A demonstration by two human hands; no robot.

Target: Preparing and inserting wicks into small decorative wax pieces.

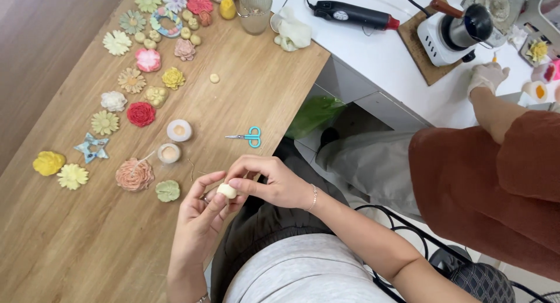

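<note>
- Cream wax lump pinched between both hands just off the near edge of the wooden table, over the lap.
- Left hand under it, thumb and forefinger clamped on the lump; right hand curled over the top, fingertips pressed together on it.
- Best worked with light, even pressure, turning slowly, kept over the table edge so nothing drops to the floor.
- Nearest on the table: green flower, peach flower with a thin stick in it, two small round cups, blue-handled scissors near the right edge.
- Farther along the left side, rows of coloured wax flowers and a blue star.
- Beside, a second person in a rust sleeve, gloved hand on the white counter near a heat gun and melting pot; well apart, nothing blocking the hands.
</note>
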